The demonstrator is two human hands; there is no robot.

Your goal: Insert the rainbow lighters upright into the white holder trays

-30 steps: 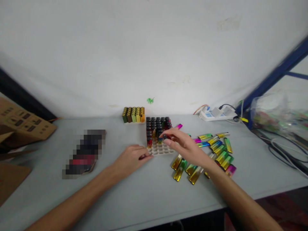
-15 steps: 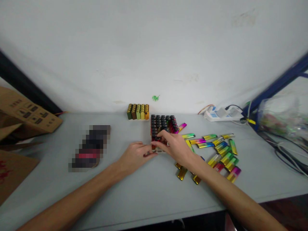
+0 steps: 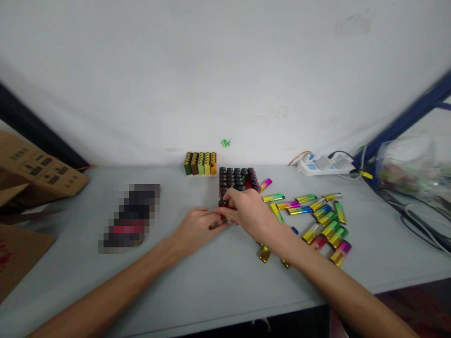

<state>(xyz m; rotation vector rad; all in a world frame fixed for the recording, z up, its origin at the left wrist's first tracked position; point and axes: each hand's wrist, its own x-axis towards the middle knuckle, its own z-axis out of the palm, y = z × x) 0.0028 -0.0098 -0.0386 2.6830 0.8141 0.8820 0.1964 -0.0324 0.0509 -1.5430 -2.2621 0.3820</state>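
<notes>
A tray of black-topped lighters stands in the middle of the table, its lighters upright in close rows. My right hand reaches over the front of this tray, thumb and fingers closed on a lighter at the front left corner. At that same corner my left hand is closed, with its fingertips on the tray's front edge, right beside my right thumb. Both hands hide much of the tray's front. To the right, several gold and coloured lighters lie loose on their sides.
A smaller block of gold-topped lighters stands at the wall, left of the tray. A blurred-out dark object lies on the left. Cardboard boxes fill the left edge. A power strip with cables sits at the back right, near a plastic bag.
My right hand has shifted slightly left and down towards the tray's front left corner, with its fingers on the lighter there. My left hand stays at the corner. The view has moved slightly.
</notes>
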